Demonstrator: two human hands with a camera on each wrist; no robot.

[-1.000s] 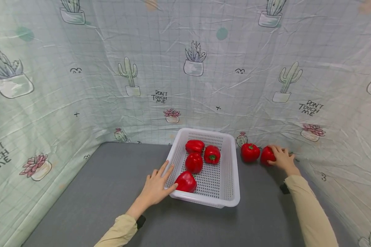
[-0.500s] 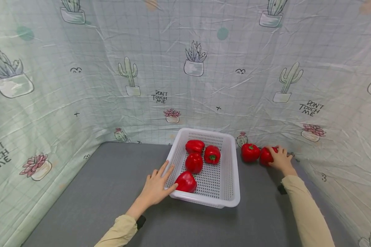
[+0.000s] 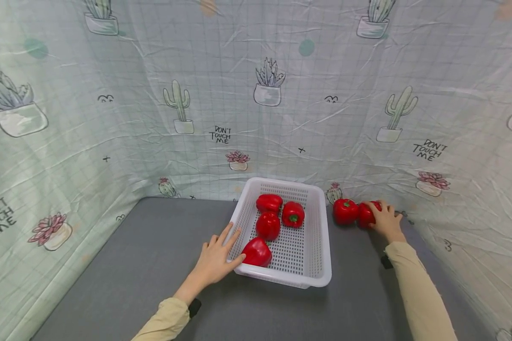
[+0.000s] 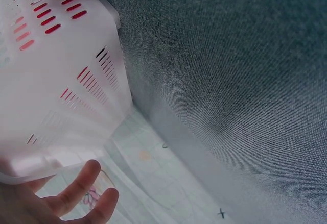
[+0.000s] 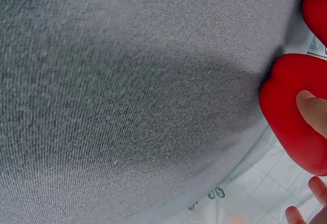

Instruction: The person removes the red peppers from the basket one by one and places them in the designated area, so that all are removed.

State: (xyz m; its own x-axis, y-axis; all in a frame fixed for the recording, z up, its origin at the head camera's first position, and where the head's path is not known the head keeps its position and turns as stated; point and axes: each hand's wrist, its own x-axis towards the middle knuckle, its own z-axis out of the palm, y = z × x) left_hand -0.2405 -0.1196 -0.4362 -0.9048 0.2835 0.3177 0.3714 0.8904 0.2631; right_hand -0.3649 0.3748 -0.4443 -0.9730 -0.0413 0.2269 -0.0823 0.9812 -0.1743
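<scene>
My left hand (image 3: 213, 258) rests with spread fingers on the left front corner of a white perforated plastic basket (image 3: 283, 276). Its thumb lies over the rim, right by a red bell pepper (image 3: 257, 252) inside. Further back in the basket sit three more red peppers, one with its green stem facing forward (image 3: 293, 214). Out to the right, my right hand (image 3: 387, 223) grips another red bell pepper (image 5: 286, 101) from its right side, fingers over the top. In the right wrist view the thumb (image 5: 314, 113) presses on that pepper's side.
One more red bell pepper (image 3: 345, 211) stands on the dark grey table (image 3: 153, 279), between the basket and the gripped pepper. A cactus-print curtain (image 3: 290, 142) closes off the table's back and both sides.
My right hand has shifted slightly left, and the pepper under it has come closer to the neighbouring pepper. The left hand and the basket have stayed in place.
</scene>
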